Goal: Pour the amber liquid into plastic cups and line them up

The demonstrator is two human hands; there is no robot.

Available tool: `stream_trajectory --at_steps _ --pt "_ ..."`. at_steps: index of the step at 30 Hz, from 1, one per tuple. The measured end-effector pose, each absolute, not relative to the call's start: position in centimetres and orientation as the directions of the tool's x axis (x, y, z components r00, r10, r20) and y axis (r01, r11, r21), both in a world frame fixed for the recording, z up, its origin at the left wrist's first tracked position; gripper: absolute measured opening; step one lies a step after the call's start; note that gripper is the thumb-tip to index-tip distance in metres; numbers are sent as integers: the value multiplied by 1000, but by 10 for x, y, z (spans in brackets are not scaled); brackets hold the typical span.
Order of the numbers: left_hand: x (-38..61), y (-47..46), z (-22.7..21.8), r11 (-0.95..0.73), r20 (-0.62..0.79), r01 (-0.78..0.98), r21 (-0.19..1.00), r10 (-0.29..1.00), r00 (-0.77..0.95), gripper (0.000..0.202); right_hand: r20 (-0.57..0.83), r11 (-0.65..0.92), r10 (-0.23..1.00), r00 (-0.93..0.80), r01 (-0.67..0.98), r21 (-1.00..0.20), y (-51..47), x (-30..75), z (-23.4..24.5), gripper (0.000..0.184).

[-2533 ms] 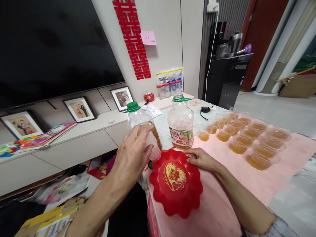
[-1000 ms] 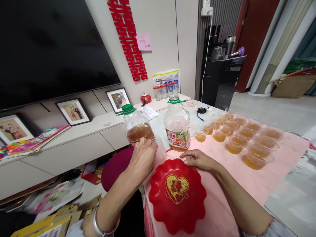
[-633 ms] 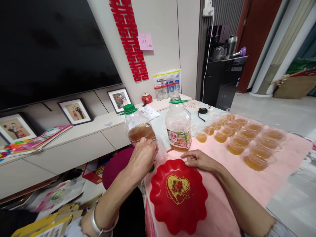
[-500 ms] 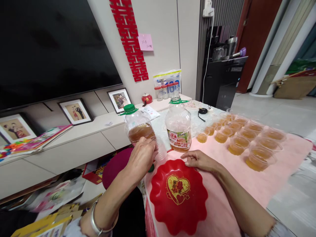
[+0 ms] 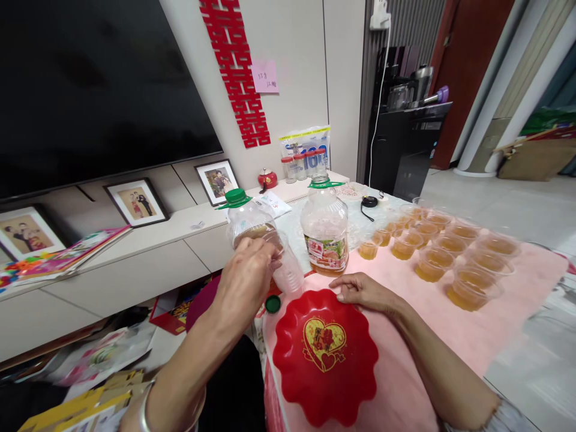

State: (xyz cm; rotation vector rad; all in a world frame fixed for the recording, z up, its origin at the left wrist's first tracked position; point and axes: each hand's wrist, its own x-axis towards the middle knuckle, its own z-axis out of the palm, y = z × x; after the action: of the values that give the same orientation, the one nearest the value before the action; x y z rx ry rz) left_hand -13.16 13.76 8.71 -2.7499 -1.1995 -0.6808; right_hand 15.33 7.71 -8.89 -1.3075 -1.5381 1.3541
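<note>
My left hand [image 5: 249, 273] is closed, its fingers pinched at the side of a tilted stack of clear plastic cups [image 5: 290, 273]. Behind it stands a big jug [image 5: 252, 219] with a green cap and amber liquid, partly hidden by the hand. A loose green cap [image 5: 272, 304] lies below the stack. My right hand [image 5: 366, 292] rests by the far rim of a red scalloped tray [image 5: 326, 384] with a gold heart print, its fingers stretched out loosely. Just beyond those fingers is an uncapped jug [image 5: 324, 234] with a little amber liquid at the bottom.
Several clear cups of amber liquid [image 5: 434, 264] stand in rows on the pink cloth [image 5: 405, 372] at the right. A black tape measure [image 5: 369, 202] lies at the back. Lidded jars [image 5: 301, 168] and framed photos [image 5: 137, 203] line the white cabinet [image 5: 189, 231].
My left hand has shifted a little up and to the left, uncovering more of the cup stack and the loose green cap. My right hand and the tray have stayed put.
</note>
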Motion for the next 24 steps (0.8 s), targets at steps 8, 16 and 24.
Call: stream_trajectory --at_steps 8,16,24 --pt "-140 82 77 -890 537 445 97 423 730 12 -108 -63 974 -201 221 -973 77 155 -90 31" --pt "-128 58 1 -901 475 433 27 393 788 30 -28 -15 997 -74 177 -984 76 157 -87 33" --pt "-127 49 -17 -899 496 438 -18 372 784 22 83 56 991 106 240 -969 80 161 -94 33"
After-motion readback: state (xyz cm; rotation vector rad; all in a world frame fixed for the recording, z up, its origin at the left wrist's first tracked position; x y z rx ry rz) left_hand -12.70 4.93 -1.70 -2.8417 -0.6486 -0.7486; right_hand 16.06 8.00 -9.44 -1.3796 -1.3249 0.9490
